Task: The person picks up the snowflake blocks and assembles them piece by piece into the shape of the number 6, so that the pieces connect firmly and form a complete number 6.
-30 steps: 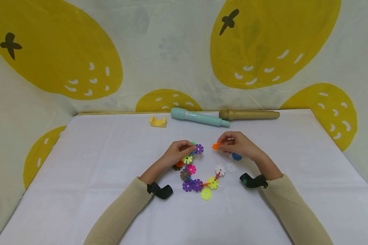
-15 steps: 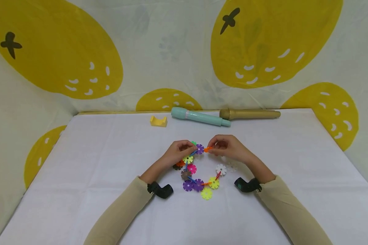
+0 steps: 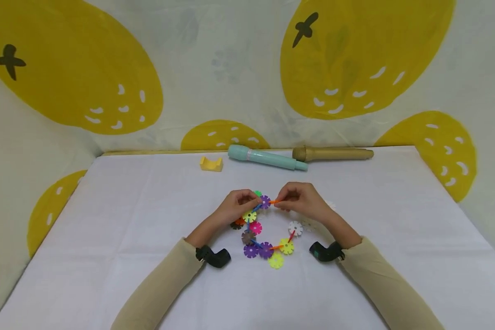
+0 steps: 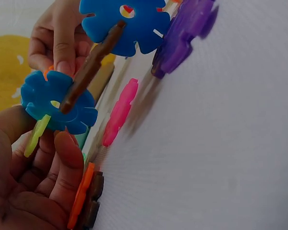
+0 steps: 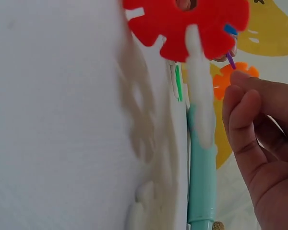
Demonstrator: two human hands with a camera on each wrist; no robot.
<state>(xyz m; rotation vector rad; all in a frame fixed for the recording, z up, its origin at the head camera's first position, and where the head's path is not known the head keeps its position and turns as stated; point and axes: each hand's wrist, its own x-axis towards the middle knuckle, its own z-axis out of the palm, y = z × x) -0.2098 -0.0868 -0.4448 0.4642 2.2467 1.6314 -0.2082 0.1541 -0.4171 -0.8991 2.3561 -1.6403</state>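
Observation:
A chain of notched plastic snowflake discs curves between the hands, from a purple disc (image 3: 266,201) round to a white disc (image 3: 295,228). My left hand (image 3: 236,205) pinches the chain's far end, beside the purple disc. In the left wrist view, blue discs (image 4: 79,120) joined by a brown disc (image 4: 91,69) stand near that hand. My right hand (image 3: 299,198) pinches an orange disc (image 5: 223,81) between thumb and fingers, its edge right at the purple one. A red disc (image 5: 211,33) of the chain looms large in the right wrist view.
Loose discs lie about the chain, among them a pink disc (image 3: 255,228), a yellow disc (image 3: 277,261) and a purple disc (image 3: 250,250). Along the back edge lie a teal stick-shaped object (image 3: 268,158), a gold microphone (image 3: 334,154) and a notched yellow block (image 3: 211,164).
My right hand has moved left with the orange disc, bringing it from a gap away up to the purple disc and turning it edge-on. The left hand has kept its hold.

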